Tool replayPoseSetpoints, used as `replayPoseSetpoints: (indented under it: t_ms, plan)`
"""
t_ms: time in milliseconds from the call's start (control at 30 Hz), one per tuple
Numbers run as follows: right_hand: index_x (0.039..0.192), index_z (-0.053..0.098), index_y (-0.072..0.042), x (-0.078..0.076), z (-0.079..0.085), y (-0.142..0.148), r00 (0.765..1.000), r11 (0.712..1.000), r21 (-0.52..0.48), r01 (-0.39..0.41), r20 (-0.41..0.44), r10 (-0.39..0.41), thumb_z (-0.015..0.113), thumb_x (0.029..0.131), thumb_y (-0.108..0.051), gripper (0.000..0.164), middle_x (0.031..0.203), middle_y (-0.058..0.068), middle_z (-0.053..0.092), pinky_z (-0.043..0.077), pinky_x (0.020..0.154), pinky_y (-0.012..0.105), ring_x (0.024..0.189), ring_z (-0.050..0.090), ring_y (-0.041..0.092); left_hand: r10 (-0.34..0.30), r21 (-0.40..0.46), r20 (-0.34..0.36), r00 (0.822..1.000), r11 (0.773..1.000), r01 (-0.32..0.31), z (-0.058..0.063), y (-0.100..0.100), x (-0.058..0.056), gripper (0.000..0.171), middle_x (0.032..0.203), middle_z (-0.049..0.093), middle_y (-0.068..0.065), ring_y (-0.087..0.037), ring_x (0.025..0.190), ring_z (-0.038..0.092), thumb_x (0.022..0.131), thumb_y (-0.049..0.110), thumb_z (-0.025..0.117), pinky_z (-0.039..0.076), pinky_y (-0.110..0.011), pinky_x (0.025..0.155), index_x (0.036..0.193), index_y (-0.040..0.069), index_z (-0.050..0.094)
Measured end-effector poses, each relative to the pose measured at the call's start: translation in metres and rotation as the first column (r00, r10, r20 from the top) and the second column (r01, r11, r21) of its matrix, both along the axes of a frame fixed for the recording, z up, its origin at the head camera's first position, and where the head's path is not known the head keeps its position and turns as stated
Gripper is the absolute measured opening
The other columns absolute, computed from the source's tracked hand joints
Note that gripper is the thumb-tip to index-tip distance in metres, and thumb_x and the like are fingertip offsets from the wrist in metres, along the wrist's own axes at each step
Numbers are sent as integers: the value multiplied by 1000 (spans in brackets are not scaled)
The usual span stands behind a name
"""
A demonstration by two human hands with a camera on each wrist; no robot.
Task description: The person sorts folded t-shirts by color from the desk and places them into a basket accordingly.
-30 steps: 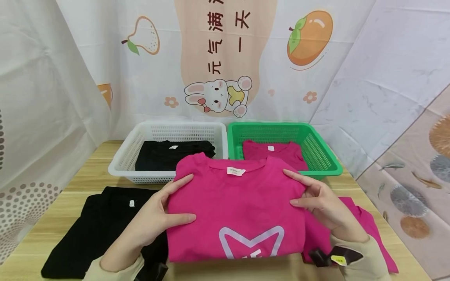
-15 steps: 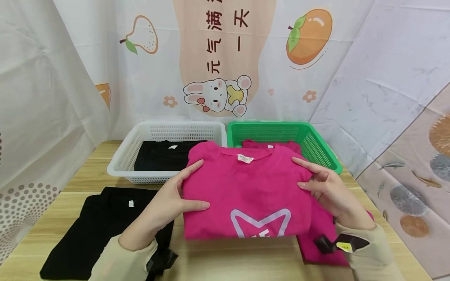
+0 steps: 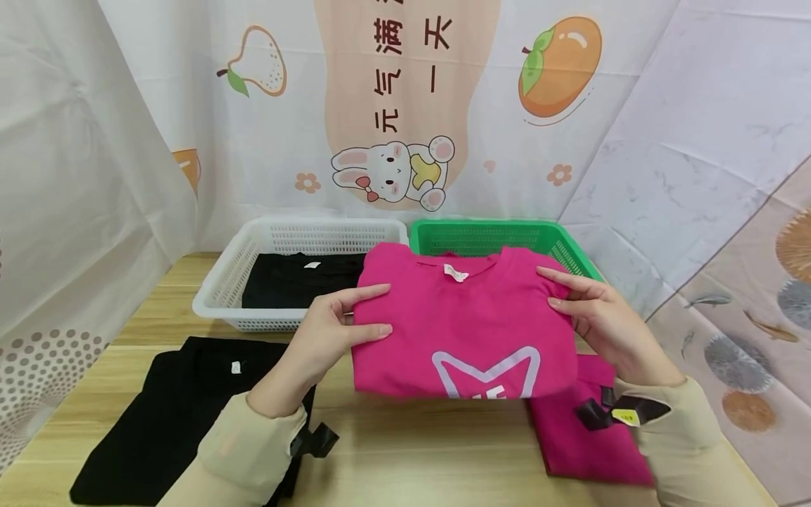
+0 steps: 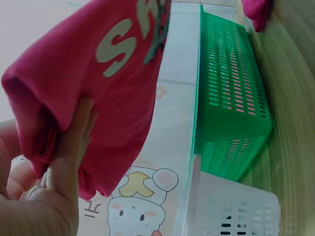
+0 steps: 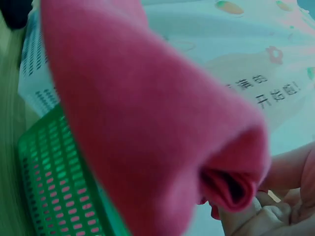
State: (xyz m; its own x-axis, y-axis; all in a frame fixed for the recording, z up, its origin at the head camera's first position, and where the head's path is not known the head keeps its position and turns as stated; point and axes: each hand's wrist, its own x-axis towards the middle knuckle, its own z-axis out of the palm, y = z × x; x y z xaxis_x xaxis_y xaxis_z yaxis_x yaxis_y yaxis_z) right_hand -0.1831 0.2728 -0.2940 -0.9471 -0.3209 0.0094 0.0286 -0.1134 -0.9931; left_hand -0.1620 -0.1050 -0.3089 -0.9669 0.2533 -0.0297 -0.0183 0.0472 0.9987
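Note:
A folded magenta T-shirt (image 3: 412, 317) with a pale star outline and a white neck label hangs level between my two hands, raised above the table. My left hand (image 3: 329, 327) pinches its left edge, thumb on the front. On the opposite edge, my right hand (image 3: 602, 313) grips the folded side. The left wrist view shows the shirt (image 4: 113, 108) with pale lettering, its rolled layers between thumb and fingers. In the right wrist view the rolled edge of the shirt (image 5: 147, 118) fills the middle, beside the hand. The shirt overlaps the front of the green basket (image 3: 488, 227).
A white basket (image 3: 222, 292) with a folded black garment (image 3: 298, 282) inside stands at the back, left of the green one. Black clothing (image 3: 171, 422) lies front left on the wooden table (image 3: 418, 451). Another magenta garment (image 3: 583, 443) lies at the right.
Both hands have carried the magenta T-shirt up the view and to the right, over the green basket's front. The folded shirt in that basket is now mostly hidden behind it.

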Motion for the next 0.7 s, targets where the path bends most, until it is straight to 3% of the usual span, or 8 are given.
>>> replayPoseSetpoints:
  t_ms: [200,333,400,533,700]
  plan:
    - [127,69,-20,-13,2,0,993,993,-37,115,19,-114,59,96,1,38,116,-7,69,58,76,20,99,68,6,103,39,-38,994,994,-102,-1,8,-13,52,126,67,-15,-18,95,73,86,7,75,61,-36,79,136,15,62]
    - [124,71,-17,-20,4,-4,983,978,-99,183,26,-181,62,94,-1,35,115,-5,68,58,76,19,97,68,6,195,63,-61,979,979,-192,-2,12,-22,46,126,67,-15,-16,89,73,87,9,75,61,-35,77,132,14,66]
    - [121,72,-17,-23,5,-7,979,971,-125,203,39,-200,63,94,-1,33,113,-5,69,56,69,16,93,69,6,223,63,-75,972,974,-219,-2,14,-26,44,126,67,-14,-15,89,72,88,12,75,61,-34,77,131,14,66]
    - [118,74,-17,-31,8,-7,975,964,-148,222,45,-218,63,94,-1,31,116,-7,67,55,67,14,90,69,4,226,56,-89,970,974,-222,-1,19,-35,43,124,66,-14,-14,90,71,89,15,75,60,-31,78,131,16,66]
    - [119,73,-15,-42,14,-3,964,949,-172,265,53,-259,65,92,1,33,125,-6,58,58,78,19,98,68,2,203,44,-119,972,979,-200,0,28,-46,42,123,65,-14,-16,93,68,90,13,73,59,-25,78,131,14,66]
